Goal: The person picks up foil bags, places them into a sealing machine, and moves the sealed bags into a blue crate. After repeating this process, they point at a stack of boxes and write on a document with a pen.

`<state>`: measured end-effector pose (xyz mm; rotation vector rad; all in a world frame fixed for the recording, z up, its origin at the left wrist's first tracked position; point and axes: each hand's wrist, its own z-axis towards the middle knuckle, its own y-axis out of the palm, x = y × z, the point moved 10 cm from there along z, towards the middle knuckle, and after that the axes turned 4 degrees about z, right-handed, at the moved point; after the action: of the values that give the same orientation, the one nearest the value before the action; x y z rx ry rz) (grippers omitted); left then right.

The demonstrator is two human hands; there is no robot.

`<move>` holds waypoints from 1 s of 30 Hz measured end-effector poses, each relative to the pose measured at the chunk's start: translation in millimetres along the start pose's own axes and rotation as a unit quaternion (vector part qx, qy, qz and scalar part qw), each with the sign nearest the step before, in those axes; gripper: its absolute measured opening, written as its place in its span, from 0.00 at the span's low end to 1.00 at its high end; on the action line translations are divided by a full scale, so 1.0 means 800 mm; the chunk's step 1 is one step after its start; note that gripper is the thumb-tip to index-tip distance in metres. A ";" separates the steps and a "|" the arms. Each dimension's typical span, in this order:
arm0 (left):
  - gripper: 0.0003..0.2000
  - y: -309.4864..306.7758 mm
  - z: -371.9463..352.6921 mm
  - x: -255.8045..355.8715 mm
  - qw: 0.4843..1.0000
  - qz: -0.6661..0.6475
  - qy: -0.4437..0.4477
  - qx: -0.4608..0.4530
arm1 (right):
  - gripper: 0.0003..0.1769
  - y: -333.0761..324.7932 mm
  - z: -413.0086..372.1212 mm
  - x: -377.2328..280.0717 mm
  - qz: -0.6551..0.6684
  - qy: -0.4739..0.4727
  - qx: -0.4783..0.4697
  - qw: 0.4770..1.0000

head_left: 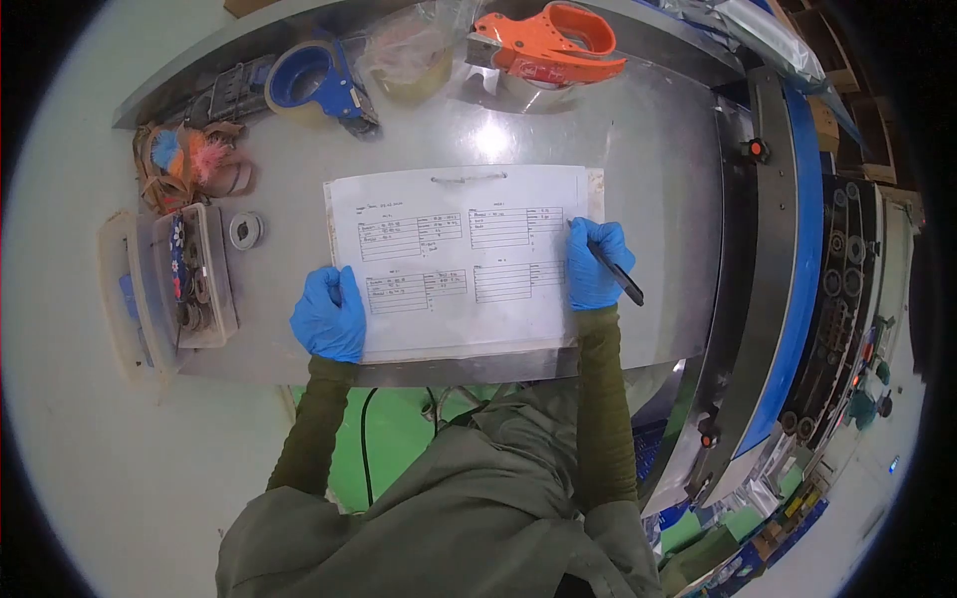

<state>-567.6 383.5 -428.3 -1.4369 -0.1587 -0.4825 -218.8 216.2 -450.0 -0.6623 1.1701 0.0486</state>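
Observation:
A white sheet with printed tables and handwriting (449, 249) lies on the metal table (658, 199), a fastener at its top edge. My right hand (598, 264), in a blue glove, is closed around a black pen (623, 274) at the sheet's right side, beside the upper right table. My left hand (331, 314), also gloved in blue, rests at the sheet's lower left edge with its fingers curled; whether it grips anything there is hidden.
Along the table's back stand a blue tape dispenser (317, 82), clear tape rolls (409, 65) and an orange tape dispenser (548, 45). At left are a plastic box of small items (209, 329) and a small white spool (246, 230). Machinery with a blue strip (797, 249) borders the right.

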 end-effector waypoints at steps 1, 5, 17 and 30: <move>0.08 -0.002 0.001 0.001 1.000 0.000 0.003 0.004 | 0.12 0.000 0.000 -0.003 0.001 0.000 0.000 1.000; 0.08 0.003 0.000 -0.003 1.000 0.000 0.001 -0.007 | 0.11 0.000 -0.001 -0.006 0.024 0.001 0.010 1.000; 0.08 0.002 0.000 0.001 1.000 -0.002 0.002 -0.002 | 0.12 -0.007 -0.004 -0.004 0.016 0.002 0.023 1.000; 0.09 0.002 -0.001 -0.002 1.000 -0.004 -0.002 -0.005 | 0.11 -0.003 -0.006 0.004 0.031 -0.009 0.010 0.999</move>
<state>-568.3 383.2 -430.8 -1.4465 -0.1650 -0.4879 -220.6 210.5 -452.8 -0.6057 1.1721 0.0956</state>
